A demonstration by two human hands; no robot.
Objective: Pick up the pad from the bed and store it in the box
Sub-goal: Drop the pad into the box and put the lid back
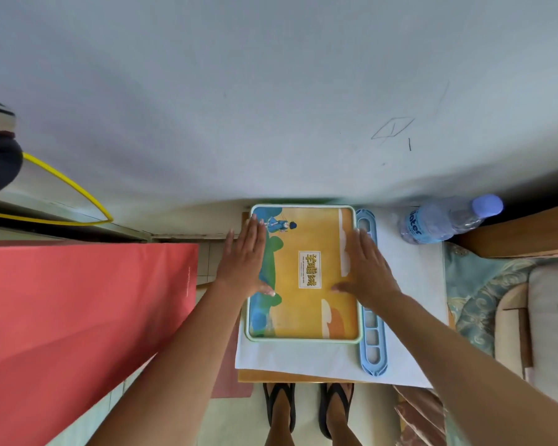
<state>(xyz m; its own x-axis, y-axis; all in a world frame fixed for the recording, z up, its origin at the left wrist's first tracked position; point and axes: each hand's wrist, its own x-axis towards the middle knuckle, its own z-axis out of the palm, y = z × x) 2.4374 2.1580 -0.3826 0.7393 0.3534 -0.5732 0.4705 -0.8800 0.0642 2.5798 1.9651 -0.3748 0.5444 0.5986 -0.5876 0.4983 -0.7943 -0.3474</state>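
A flat box (303,275) with a pale green rim and a yellow-and-blue illustrated lid lies on a white cloth (409,284) over a small wooden table. My left hand (244,259) rests flat on the box's left edge, fingers straight, thumb on the lid. My right hand (366,268) lies flat on the box's right edge, thumb on the lid. Neither hand holds anything. The pad is not visible; the box looks closed. The bed (484,284) with patterned teal bedding shows at the right.
A light blue slotted plastic piece (372,349) lies along the box's right side. A water bottle (448,220) lies on the table's far right corner. A red sheet (78,333) fills the left. A white wall is just behind. My sandalled feet (308,410) stand below the table.
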